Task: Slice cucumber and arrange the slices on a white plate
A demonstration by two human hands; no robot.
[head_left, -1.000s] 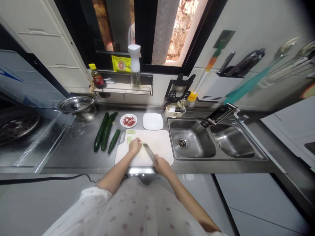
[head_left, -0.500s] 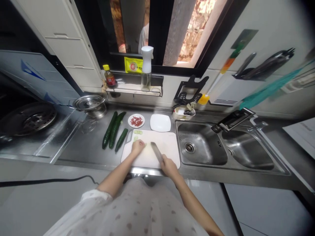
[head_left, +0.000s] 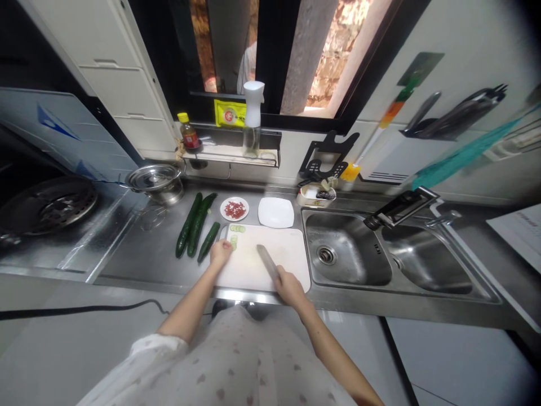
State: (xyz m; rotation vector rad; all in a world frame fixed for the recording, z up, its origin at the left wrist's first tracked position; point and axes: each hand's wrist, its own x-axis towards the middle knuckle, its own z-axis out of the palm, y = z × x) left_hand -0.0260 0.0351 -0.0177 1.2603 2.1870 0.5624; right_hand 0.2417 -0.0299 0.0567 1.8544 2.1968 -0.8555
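A kitchen knife (head_left: 267, 260) is gripped by its handle in my right hand (head_left: 289, 285), its blade slanting up and left above the white cutting board (head_left: 249, 273). My left hand (head_left: 221, 253) is at the board's left edge, fingers drawn together beside a few cucumber slices (head_left: 234, 241); whatever is between the fingertips is hidden. More cucumber slices (head_left: 237, 228) lie in an overlapping row at the board's upper left corner. Left of the board rest a cut cucumber (head_left: 208, 242) and two whole cucumbers (head_left: 189, 224).
Behind the board stand a small plate of chopped red pieces (head_left: 235, 209) and a white square plate (head_left: 276, 212). A double sink (head_left: 346, 248) with a faucet (head_left: 401, 206) is on the right. A lidded steel pot (head_left: 156, 183) and a stove (head_left: 46, 206) are left.
My left hand has moved left across the board to its edge, beside the cucumber slices. My right hand and the knife have barely shifted.
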